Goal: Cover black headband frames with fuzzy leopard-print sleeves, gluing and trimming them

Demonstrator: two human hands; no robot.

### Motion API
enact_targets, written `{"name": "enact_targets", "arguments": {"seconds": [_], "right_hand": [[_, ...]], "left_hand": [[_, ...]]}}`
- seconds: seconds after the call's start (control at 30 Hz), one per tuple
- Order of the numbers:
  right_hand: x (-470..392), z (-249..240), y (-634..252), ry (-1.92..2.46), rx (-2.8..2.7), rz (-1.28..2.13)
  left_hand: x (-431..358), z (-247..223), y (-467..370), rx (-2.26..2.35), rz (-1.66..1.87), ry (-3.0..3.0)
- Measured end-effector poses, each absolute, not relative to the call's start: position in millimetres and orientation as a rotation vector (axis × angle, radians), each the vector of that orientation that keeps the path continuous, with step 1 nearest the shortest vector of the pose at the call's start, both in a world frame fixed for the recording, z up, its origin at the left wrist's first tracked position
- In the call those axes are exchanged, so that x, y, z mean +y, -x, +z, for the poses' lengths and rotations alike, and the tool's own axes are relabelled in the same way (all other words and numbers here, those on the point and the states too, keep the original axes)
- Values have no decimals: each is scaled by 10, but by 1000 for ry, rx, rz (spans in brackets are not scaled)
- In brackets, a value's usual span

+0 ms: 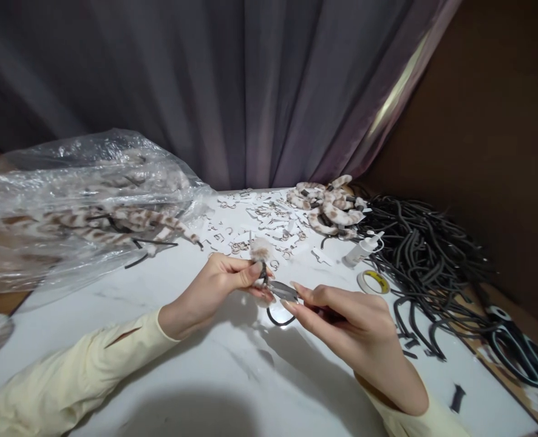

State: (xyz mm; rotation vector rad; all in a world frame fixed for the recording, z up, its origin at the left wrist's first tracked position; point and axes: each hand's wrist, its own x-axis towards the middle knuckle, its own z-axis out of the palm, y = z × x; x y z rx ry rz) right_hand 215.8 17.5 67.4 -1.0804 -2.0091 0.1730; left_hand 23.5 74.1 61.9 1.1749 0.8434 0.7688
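Note:
Near the centre, my left hand [221, 276] pinches a furry white-and-brown piece [261, 249] with dark cord at its end between thumb and fingers. My right hand [346, 321] grips the near end of a flat grey strip [282, 290], whose other end meets the furry piece at my left fingertips. I cannot make out what the strip is made of. A black cord loop [280, 321] hangs below the strip, partly hidden by my right fingers.
Small metal clasps and rings [269, 215] lie scattered behind my hands. A plastic bag [91, 176] of furry tubes is left; furry loops [337, 209] are back right. On the right are a glue bottle [361, 250], tape roll [373, 283], black cords [415, 243] and scissors [519, 352].

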Motion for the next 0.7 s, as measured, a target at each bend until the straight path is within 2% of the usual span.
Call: {"name": "enact_targets", "arguments": {"seconds": [0.7], "right_hand": [[163,652,-2140,1032,-2051,104]], "left_hand": [[722,616,-233,808,769,-1209]]}}
